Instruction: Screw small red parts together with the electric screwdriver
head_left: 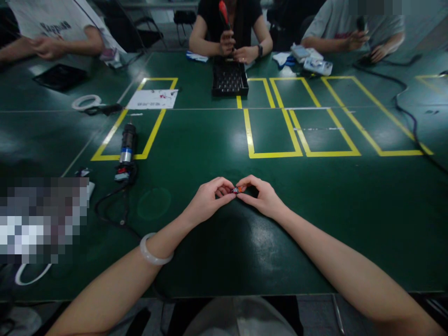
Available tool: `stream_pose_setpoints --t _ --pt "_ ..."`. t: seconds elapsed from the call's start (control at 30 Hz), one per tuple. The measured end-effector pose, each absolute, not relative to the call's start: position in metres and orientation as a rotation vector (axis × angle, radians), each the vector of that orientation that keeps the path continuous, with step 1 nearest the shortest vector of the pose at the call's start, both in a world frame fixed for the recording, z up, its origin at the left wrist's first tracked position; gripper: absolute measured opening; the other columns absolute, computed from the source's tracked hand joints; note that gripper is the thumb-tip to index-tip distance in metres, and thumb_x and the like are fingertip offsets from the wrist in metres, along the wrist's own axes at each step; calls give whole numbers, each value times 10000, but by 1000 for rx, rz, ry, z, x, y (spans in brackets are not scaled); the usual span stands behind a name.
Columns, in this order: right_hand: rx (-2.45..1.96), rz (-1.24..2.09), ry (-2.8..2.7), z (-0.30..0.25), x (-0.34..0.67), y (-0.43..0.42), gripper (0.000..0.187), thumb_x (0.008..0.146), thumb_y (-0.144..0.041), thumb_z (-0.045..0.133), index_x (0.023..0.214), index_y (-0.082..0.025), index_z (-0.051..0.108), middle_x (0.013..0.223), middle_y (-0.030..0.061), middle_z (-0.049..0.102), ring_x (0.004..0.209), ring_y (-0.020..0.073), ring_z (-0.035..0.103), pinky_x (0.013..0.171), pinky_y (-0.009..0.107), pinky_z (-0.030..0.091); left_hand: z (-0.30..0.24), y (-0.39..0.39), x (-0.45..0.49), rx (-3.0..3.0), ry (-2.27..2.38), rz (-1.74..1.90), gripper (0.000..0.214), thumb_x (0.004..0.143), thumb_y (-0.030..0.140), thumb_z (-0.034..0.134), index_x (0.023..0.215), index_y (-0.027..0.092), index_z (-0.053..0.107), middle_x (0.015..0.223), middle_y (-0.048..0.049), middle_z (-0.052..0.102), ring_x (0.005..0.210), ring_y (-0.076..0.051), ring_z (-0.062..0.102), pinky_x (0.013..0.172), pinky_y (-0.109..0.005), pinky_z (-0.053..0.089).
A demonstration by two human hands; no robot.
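Observation:
Between my two hands, just above the green table (210, 242), is a small part (235, 190) with dark, silvery and orange-red areas; it is too small for me to tell its kind. My left hand (215, 196) pinches its left side between thumb and fingers. From the other side, my right hand (258, 193) pinches it by the orange end. Both forearms rest near the table, and a pale bangle (154, 252) circles my left wrist. The fingertips cover part of the small piece.
An electric screwdriver (126, 151) with a cable lies left. Yellow tape (276, 155) marks rectangles on the table. Across from me, a person with a red-topped tool (224, 13) works over a black tray (230, 79). Other people sit either side. A tape roll (86, 102) and paper (153, 99) lie far left.

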State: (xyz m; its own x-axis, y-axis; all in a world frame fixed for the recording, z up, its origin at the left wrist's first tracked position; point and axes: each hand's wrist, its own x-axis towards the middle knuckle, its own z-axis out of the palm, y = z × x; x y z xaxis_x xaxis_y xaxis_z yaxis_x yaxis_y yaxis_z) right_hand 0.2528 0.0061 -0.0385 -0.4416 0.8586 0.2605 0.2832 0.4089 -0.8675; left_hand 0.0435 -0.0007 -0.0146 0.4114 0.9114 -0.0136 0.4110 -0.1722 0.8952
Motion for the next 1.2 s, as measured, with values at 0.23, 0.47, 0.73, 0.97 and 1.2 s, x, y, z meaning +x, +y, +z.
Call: stream_pose_setpoints --t 0.23,0.47,0.73,0.97,1.2 --pt "-946 1022 -1916 -37 253 6 142 868 -237 656 1001 -217 613 926 27 671 864 172 645 831 340 504 -15 -1 44 1768 1154 697 232 872 383 624 966 172 639 909 -44 642 783 -145 604 697 -264 490" --pt "-929 1007 -1942 -39 253 7 128 874 -217 646 997 -213 613 932 28 666 869 172 640 830 336 493 -12 -2 45 1769 1153 693 213 871 357 628 968 167 629 913 -45 651 783 -142 607 702 -264 494" --pt "-927 985 -1962 -39 253 7 134 867 -183 639 995 -206 608 921 25 659 861 167 635 824 325 487 -15 -2 45 1774 1144 677 191 879 329 614 981 169 603 928 -45 661 803 -147 627 717 -269 511" --pt "-908 1024 -1913 -40 252 7 156 845 -166 649 990 -202 604 904 24 662 830 159 636 799 308 505 2 4 28 2071 1156 451 311 901 356 574 1172 203 577 1156 -66 631 1017 -191 625 886 -333 505" --pt "-933 1059 -1889 -35 252 6 142 838 -165 652 968 -200 609 877 19 659 813 154 632 781 298 506 32 16 -64 2268 1808 289 428 916 507 456 1132 170 609 1155 -92 623 1077 -260 578 940 -408 459"
